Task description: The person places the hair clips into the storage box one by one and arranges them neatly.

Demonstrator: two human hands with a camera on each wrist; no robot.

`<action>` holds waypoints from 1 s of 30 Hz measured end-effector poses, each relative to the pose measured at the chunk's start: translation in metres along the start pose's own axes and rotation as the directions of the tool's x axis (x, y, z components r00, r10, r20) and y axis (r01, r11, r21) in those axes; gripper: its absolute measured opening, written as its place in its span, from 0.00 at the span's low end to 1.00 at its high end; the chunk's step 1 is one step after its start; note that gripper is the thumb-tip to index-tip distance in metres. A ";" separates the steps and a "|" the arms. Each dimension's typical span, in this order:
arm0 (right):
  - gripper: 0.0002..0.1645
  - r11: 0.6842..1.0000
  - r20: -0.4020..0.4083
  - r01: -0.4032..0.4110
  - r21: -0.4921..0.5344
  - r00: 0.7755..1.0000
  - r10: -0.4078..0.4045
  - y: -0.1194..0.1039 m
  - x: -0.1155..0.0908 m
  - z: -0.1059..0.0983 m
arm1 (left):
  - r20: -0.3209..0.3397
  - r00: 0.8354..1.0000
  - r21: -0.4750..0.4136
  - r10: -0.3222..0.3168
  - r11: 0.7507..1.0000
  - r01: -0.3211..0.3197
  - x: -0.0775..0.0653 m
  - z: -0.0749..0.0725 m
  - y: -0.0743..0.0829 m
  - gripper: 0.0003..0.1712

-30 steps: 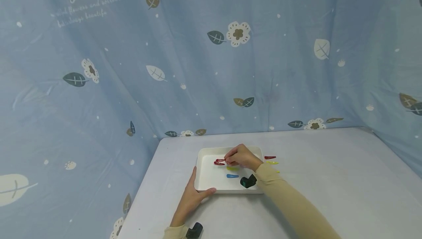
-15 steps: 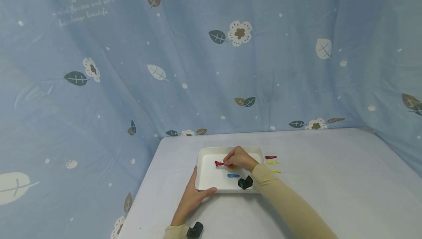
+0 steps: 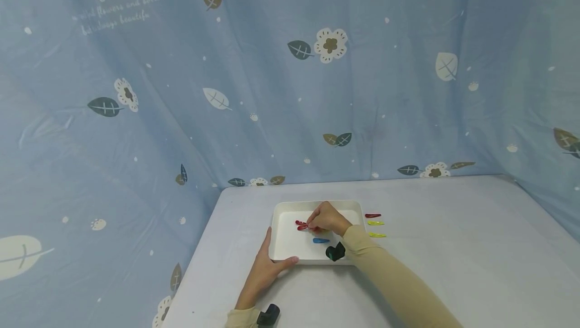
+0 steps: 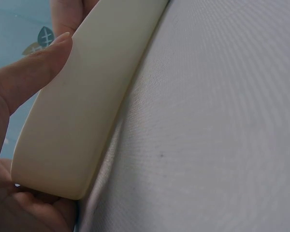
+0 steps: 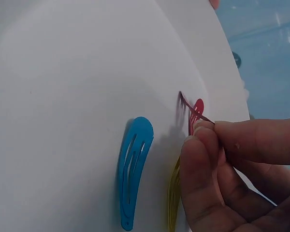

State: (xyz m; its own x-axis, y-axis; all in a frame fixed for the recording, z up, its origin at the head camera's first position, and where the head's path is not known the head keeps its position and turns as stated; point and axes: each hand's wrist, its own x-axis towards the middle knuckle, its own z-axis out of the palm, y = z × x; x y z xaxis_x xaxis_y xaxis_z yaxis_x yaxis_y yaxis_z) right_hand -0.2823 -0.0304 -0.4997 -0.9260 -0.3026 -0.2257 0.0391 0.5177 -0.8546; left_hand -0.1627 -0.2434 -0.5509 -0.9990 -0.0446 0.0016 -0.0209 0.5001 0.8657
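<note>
Inside a white shallow tray (image 3: 286, 245), my right hand (image 3: 328, 219) pinches a red snap hair clip (image 5: 186, 102) between thumb and fingertips. In the right wrist view that clip is tilted, seen edge-on, above the tray floor. Another red hair clip (image 5: 199, 104) lies just beyond it. A yellow hair clip (image 5: 173, 198) sits partly hidden under my right hand. Nearer the front wall is a blue hair clip (image 5: 134, 169). My left hand (image 3: 264, 271) grips the tray's near left corner, its thumb (image 4: 41, 67) on the front wall and its fingers along the left side.
On the white-covered table (image 3: 453, 247), right of the tray, lie a red hair clip (image 3: 373, 215), a yellow hair clip (image 3: 375, 223) and a second yellow hair clip (image 3: 377, 234). A patterned blue curtain (image 3: 272, 76) hangs behind the table.
My right hand has shifted slightly left and lower with the red hair clip, closer to the other red one. My left hand stays on the tray corner.
</note>
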 end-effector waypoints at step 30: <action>0.02 1.000 -0.020 0.019 -0.021 1.000 -0.020 -0.004 -0.004 -0.002 | 0.010 1.000 -0.039 0.023 0.999 -0.022 0.001 0.000 0.000 0.75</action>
State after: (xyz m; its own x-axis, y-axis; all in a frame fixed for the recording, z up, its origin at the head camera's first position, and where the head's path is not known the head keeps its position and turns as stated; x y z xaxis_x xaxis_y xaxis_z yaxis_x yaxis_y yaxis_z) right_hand -0.2797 -0.0295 -0.4947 -0.9338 -0.2970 -0.1994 0.0132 0.5285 -0.8488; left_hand -0.1633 -0.2439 -0.5510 -0.9996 -0.0247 0.0165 0.0030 0.4673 0.8841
